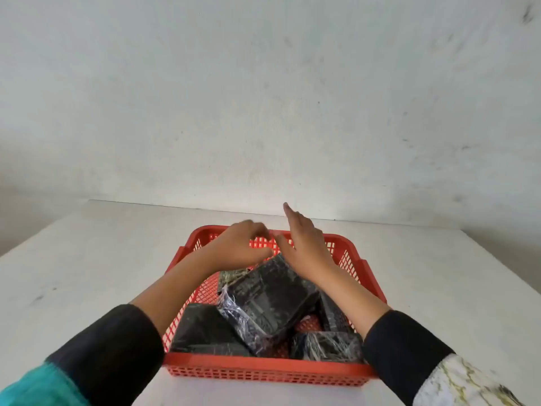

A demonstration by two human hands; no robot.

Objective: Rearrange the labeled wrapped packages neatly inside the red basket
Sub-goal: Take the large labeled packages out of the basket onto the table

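Note:
A red plastic mesh basket (263, 369) sits on the white table in front of me. Several dark packages wrapped in clear film lie jumbled inside it. The largest package (269, 300) lies tilted across the middle, resting on the others. Another package (205, 332) lies at the near left and one (328, 345) at the near right. A greenish package (232, 275) peeks out behind the big one. My left hand (240, 247) hovers over the basket's far part with fingers curled, holding nothing. My right hand (304, 244) is raised beside it, fingers straight and apart, just above the big package's far end.
The white table (87, 273) spreads to both sides of the basket. Its far edge meets a scuffed white wall (263, 112) close behind the basket.

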